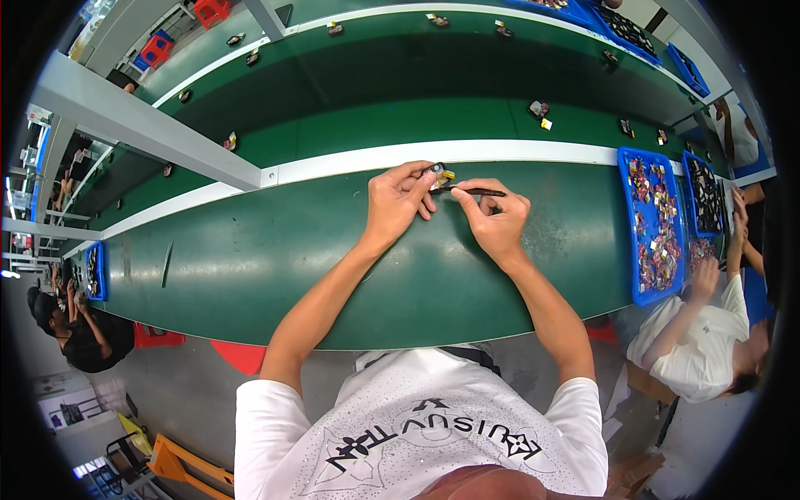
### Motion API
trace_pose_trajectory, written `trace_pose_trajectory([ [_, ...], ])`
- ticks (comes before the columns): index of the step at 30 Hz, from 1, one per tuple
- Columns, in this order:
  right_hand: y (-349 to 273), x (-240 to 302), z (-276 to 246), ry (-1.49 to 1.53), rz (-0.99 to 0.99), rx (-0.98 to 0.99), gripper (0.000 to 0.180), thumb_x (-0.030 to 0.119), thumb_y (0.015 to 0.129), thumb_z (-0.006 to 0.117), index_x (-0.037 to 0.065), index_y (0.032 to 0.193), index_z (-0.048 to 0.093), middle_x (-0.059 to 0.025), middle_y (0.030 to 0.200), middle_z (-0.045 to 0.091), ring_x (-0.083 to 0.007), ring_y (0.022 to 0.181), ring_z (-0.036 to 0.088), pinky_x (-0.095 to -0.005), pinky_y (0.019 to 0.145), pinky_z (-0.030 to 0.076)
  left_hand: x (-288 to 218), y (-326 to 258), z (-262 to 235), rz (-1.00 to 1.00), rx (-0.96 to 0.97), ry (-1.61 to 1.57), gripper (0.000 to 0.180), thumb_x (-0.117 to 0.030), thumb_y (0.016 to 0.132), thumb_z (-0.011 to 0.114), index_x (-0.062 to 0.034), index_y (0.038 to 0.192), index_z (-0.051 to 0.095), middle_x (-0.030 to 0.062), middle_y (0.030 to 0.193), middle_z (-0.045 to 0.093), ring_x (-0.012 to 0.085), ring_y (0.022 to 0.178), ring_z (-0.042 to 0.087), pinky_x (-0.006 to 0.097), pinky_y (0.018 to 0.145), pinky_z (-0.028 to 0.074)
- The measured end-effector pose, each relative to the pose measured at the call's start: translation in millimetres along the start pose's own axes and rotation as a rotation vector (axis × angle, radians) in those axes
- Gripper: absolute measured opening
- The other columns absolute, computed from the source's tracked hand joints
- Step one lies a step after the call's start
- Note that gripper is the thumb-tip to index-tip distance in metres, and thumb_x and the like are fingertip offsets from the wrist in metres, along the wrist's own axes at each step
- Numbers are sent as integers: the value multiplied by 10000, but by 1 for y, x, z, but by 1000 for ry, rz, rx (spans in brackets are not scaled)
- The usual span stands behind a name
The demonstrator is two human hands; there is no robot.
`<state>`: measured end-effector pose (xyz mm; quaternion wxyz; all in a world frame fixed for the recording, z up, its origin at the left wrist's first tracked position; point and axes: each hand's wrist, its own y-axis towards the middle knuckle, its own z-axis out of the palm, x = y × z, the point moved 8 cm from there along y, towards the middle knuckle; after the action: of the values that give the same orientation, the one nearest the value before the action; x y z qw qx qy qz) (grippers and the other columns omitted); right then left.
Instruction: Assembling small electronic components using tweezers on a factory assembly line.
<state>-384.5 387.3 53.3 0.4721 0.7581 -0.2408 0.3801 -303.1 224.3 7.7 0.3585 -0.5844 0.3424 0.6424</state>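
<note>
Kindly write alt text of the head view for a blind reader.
A person's left hand holds a small black-and-yellow part at a green worktable; the right hand holds a thin dark tool close to it. At right, colourful pieces lie in a blue tray.

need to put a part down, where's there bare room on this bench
The green tabletop looks bare between the thin strip and the left hand, and, bar scuffs, between the right hand and the packet-filled blue tray. It is crowded at the far right, where that tray, a second blue tray and a co-worker's hand sit close.
</note>
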Motion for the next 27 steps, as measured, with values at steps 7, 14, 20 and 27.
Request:
trace_pose_trajectory([
  [7,0,3,0,2,-4,-6,58,18,799,821,-4,815,770,-11,724,738,-29,417,369,-248,423,270,0,0,-1,3,-10,-6,283,-63,1002,645,124,1213,645,146,862,728,149,616,671,260,504,553],
  [14,0,-3,1,9,39,7,92,18,796,822,-31,775,747,-25,789,764,-30,417,370,-259,419,268,0,-1,-2,29,-16,14,272,-59,1003,642,115,1212,656,139,854,725,146,614,670,252,514,546],
  [20,2,-7,1,-6,39,53,209,32,803,825,-65,684,683,-46,832,781,-34,417,350,-271,417,264,1,-2,0,38,-32,55,240,-41,998,638,83,1197,692,125,842,721,134,607,663,245,508,531],
  [27,1,-22,1,37,169,70,126,47,817,824,-40,820,733,0,638,645,-25,437,315,-266,434,249,1,-1,-1,42,-42,107,235,-33,1000,624,78,1195,697,113,817,717,124,592,648,238,500,519],
])
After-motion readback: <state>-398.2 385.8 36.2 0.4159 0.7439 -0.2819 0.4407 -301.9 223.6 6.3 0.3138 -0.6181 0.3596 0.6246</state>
